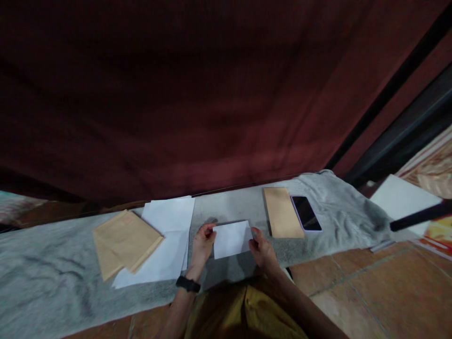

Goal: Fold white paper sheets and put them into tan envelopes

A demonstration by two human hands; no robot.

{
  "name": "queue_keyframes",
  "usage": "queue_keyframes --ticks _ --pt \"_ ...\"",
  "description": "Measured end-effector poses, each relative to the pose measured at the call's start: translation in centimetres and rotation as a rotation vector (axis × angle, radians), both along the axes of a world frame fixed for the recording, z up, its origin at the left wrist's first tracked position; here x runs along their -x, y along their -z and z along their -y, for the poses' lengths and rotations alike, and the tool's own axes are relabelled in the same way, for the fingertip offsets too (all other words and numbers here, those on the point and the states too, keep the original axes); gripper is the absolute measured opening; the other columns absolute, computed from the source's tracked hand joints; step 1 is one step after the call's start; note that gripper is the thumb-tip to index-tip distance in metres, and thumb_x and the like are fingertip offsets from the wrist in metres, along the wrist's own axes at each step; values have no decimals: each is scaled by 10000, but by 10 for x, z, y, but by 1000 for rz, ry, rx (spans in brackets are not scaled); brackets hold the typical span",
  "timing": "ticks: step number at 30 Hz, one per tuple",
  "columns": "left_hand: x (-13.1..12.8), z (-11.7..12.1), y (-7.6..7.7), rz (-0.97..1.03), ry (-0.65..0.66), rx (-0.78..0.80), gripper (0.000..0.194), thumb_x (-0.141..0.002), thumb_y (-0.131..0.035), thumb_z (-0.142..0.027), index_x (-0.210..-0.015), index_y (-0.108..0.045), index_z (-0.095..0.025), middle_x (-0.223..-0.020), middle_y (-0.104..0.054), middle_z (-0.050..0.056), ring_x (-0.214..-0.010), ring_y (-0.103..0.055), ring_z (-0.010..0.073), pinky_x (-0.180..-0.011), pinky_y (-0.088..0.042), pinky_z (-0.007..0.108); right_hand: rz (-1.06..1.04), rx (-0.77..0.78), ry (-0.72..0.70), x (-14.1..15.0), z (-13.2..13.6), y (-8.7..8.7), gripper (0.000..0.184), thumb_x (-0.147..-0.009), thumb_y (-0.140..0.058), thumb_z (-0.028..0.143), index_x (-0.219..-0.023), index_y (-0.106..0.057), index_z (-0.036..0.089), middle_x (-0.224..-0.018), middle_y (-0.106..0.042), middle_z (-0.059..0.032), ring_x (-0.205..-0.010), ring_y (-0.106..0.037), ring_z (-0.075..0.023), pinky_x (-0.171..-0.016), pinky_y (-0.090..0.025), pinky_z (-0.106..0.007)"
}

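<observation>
A white sheet of paper [231, 240], small and apparently folded, is held up between my two hands above the grey cloth. My left hand [204, 242] pinches its left edge near the upper corner, thumb and fingers closed. At the right edge, my right hand [261, 247] grips the paper the same way. To the left, larger white sheets [169, 245] lie in a loose stack with a crease across them. Brown envelopes [129, 240] partly cover that stack. Another brown envelope [283, 214] lies flat to the right of my right hand.
A phone [306, 213] with a purple edge lies beside the right-hand envelope. Grey cloth [233, 200] covers the long, narrow surface. A dark red curtain [212, 117] hangs behind it. Tiled floor [388, 287] shows in front, and a white board-like item [402, 202] stands far right.
</observation>
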State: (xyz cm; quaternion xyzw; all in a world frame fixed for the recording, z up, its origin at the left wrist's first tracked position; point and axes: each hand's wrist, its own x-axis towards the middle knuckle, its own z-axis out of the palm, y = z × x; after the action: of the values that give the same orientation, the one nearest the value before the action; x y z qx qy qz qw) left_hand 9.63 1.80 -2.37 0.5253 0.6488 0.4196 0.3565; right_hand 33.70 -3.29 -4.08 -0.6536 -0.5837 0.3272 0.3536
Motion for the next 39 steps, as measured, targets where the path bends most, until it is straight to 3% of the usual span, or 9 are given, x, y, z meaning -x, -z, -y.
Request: queue_keyframes --ticks 4,8,11,15,21,26,29,33,39 --pt "-13 6 -1 -125 -16 -86 282 -796 -574 -150 -1040 -703 -208 -1116 -701 78 -1008 -682 228 -971 -536 423 251 30 -64 3 4 -1 480 -938 -445 227 -1400 -562 173 -948 -767 -96 -833 -733 -245 -777 -554 -336" --pt "-33 26 6 -368 90 -210 348 -904 -540 -185 -1223 -675 -215 -1483 -547 110 -1372 -509 280 -1164 -406 490 400 44 -124 2 3 -5 450 -967 -438 205 -1392 -579 169 -1156 -751 -129 -966 -737 -249 -861 -549 -332" --pt "-47 43 15 -737 248 -304 417 -985 -500 -283 -1387 -578 -206 -1592 -435 126 -1460 -412 309 -1178 -383 538 462 56 -145 1 1 -7 447 -994 -407 212 -1407 -570 161 -1190 -742 -132 -988 -734 -246 -879 -545 -335" --pt "-56 54 24 -1002 304 -295 510 -1011 -490 -381 -1490 -477 -210 -1618 -393 132 -1497 -349 338 -1181 -347 596 523 44 -165 -3 -1 -6 446 -1013 -382 221 -1419 -562 174 -1232 -726 -123 -970 -731 -232 -863 -543 -327" --pt "-59 55 22 -1075 332 -268 537 -1023 -462 -418 -1520 -441 -216 -1616 -403 111 -1505 -335 324 -1195 -320 594 733 -113 -136 -6 -4 -5 408 -1006 -415 228 -1343 -638 164 -1183 -712 -165 -1051 -675 -296 -926 -513 -417" --pt "-60 55 26 -1098 337 -269 555 -1017 -455 -398 -1532 -427 -194 -1623 -388 122 -1510 -318 337 -1201 -301 599 706 -330 -258 13 -11 -1 451 -1047 -359 292 -1414 -572 136 -1472 -554 -155 -1355 -495 -293 -1101 -416 -464" --pt "-59 55 31 -1111 342 -279 571 -1002 -451 -324 -1554 -389 -192 -1631 -375 119 -1518 -302 328 -1206 -295 592 700 -344 -339 31 -12 9 495 -1069 -297 311 -1480 -501 123 -1563 -467 -126 -1460 -384 -263 -1171 -347 -461" --pt "-59 57 29 -1116 328 -295 588 -984 -433 -236 -1567 -364 -216 -1628 -386 95 -1522 -297 308 -1216 -282 581 755 -358 -359 36 -10 21 536 -1081 -279 354 -1522 -443 97 -1595 -414 -139 -1491 -340 -264 -1204 -294 -465" --pt "-61 60 16 -1089 337 -297 559 -1013 -440 -379 -1537 -405 -186 -1604 -424 118 -1508 -330 289 -1236 -245 572 817 -419 -303 16 -10 29 547 -1077 -296 349 -1567 -367 115 -1606 -389 -158 -1493 -332 -270 -1198 -284 -477"
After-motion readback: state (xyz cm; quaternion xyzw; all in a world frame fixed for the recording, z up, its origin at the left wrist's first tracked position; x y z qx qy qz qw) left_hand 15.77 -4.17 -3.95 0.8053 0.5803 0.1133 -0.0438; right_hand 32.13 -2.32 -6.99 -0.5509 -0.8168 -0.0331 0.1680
